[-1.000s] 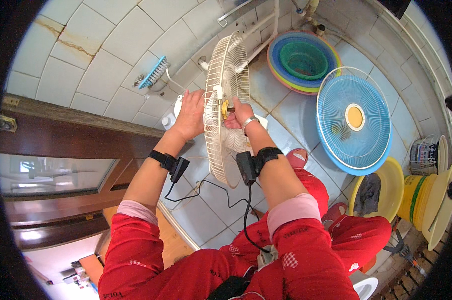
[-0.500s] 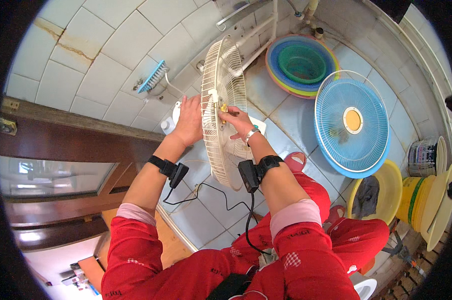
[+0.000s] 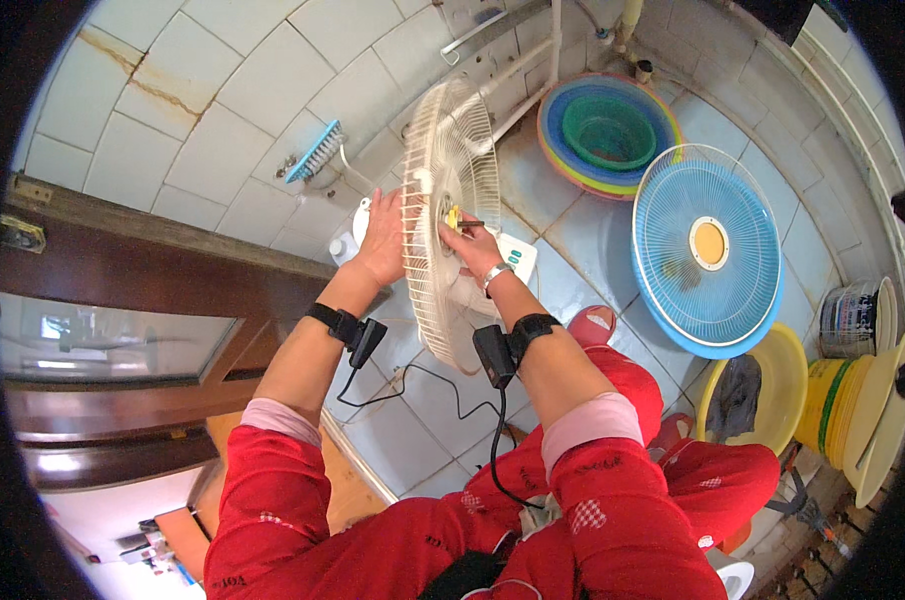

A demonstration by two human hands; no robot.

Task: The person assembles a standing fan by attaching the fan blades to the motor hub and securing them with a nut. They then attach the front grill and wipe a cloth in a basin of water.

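A white electric fan [image 3: 420, 270] stands before me, its wire rear guard turned nearly edge-on and its front side uncovered. My left hand [image 3: 381, 245] grips the outer wires of that guard from the left; its thumb is hidden. At the hub, my right hand [image 3: 476, 250] pinches a small yellow piece [image 3: 453, 216] with a short dark rod [image 3: 470, 224] sticking out beside it. The fingers cover much of this piece, so its kind is unclear. Behind my right wrist shows the fan's white base [image 3: 519, 256] with green buttons.
A round white wire fan grille [image 3: 663, 310] lies over a blue basin at right. Behind it are nested coloured basins [image 3: 613, 135]. A yellow basin [image 3: 788, 375] and buckets [image 3: 823, 400] stand at right. A blue brush [image 3: 316, 150] hangs on the tiled wall. A dark cable [image 3: 458, 408] crosses the floor.
My right hand has turned slightly at the hub, and the dark rod now points more to the right. The fan guard has shifted a little; my left hand stays on it.
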